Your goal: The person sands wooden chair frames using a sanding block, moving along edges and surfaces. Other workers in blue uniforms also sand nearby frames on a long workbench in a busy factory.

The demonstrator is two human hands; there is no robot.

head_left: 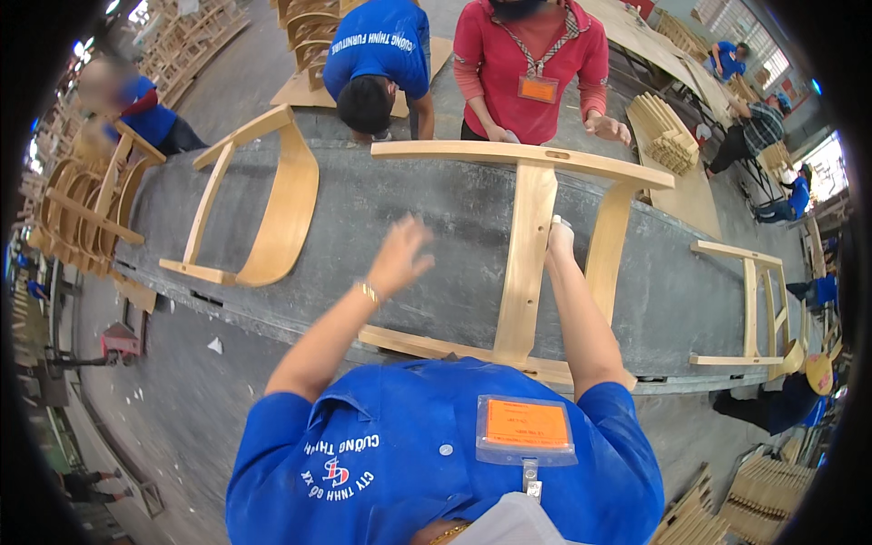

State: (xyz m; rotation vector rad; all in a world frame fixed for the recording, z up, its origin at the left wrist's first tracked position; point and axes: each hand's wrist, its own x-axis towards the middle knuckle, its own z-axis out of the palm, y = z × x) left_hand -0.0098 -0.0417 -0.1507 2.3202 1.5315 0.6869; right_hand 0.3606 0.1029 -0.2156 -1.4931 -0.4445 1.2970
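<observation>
A pale wooden chair frame (529, 259) lies on the dark grey table in front of me, its wide crosspiece running between two long rails. My right hand (561, 239) is closed beside that crosspiece, inside the frame. Something small and white (563, 221) shows at its fingers; its kind I cannot make out. To the left of the crosspiece, my left hand (402, 257) is raised over the tabletop, slightly blurred, fingers apart and holding nothing.
Another frame with a curved backrest (287, 213) lies left on the table (436, 204); a third frame (750, 304) lies right. Across the table stands a person in red (536, 68), beside one in blue bending down (377, 54). Stacked wooden parts (661, 132) stand beyond.
</observation>
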